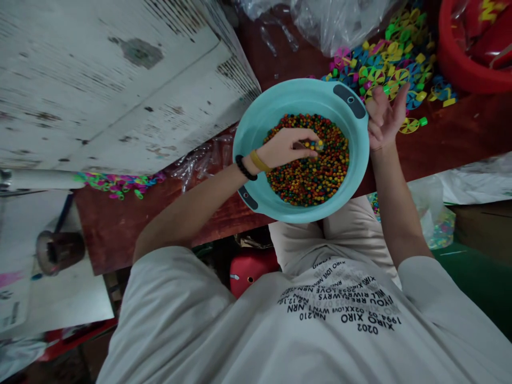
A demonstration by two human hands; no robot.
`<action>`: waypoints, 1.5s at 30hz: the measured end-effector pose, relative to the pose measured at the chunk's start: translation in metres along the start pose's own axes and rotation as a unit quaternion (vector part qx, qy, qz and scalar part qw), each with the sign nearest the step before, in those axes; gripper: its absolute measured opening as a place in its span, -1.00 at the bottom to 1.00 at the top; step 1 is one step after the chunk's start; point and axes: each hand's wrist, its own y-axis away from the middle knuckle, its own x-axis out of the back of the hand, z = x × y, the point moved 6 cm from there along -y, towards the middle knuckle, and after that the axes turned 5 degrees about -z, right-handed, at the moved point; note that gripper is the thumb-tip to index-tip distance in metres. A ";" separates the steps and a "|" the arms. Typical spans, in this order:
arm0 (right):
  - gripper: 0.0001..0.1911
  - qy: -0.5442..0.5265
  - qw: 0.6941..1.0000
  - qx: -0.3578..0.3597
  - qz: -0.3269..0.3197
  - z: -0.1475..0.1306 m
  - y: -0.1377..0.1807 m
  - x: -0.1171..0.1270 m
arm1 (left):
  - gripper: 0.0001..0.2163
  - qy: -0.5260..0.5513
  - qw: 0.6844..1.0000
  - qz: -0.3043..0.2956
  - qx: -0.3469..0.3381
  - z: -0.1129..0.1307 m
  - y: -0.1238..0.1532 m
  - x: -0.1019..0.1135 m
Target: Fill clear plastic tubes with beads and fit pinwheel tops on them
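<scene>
A light blue basin (256, 112) with dark handle patches rests at the table's edge, partly over my lap. Inside it lies a heap of small round beads (308, 184) in red, orange, yellow, green and blue. My left hand (286, 149) reaches over the beads, its thumb and fingers closed around a small clear piece (319, 145) with yellow beads showing at it; its exact kind is not clear. At the basin's right rim, my right hand (384, 118) is turned palm up, with thumb and fingers apart and nothing visible in it.
Beyond my right hand lies a pile of coloured plastic pieces (400, 64), near a red tub (448, 64) holding red packets. Clear plastic bags (340, 24) lie at the back. A worn white panel (120, 90) borders the left. More small pieces (120, 182) lie along its base.
</scene>
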 end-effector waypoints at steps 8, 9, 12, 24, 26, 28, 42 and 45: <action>-0.17 -0.051 0.995 -0.079 -0.045 -0.001 0.000 0.003 | -0.75 -0.278 0.949 -0.142 -0.047 -0.016 0.009 -0.021; -0.17 -0.059 0.995 -0.074 -0.032 -0.002 0.001 0.003 | -0.75 -0.261 0.954 -0.139 -0.051 -0.009 0.012 -0.028; -0.18 -0.075 0.996 -0.048 0.023 0.000 0.002 0.003 | -0.78 -0.202 0.967 -0.136 -0.079 0.018 0.021 -0.047; -0.24 -0.090 0.995 0.003 0.039 0.000 0.005 0.007 | -0.74 0.266 0.964 0.022 0.011 0.011 0.013 -0.037; -0.26 -0.078 0.996 -0.003 0.033 0.000 0.004 0.006 | -0.63 0.304 0.948 0.091 0.027 -0.002 0.010 -0.017; -0.29 -0.076 0.997 -0.008 0.028 0.001 0.003 0.005 | -0.59 0.272 0.950 0.151 0.037 -0.018 0.007 0.007; -0.21 -0.058 0.997 -0.032 -0.033 0.002 0.002 -0.007 | -0.73 -0.214 0.971 -0.095 -0.044 0.042 -0.004 -0.060; -0.22 -0.045 0.997 -0.039 -0.043 0.001 0.002 -0.005 | -0.71 -0.116 0.988 -0.086 -0.049 0.045 0.000 -0.068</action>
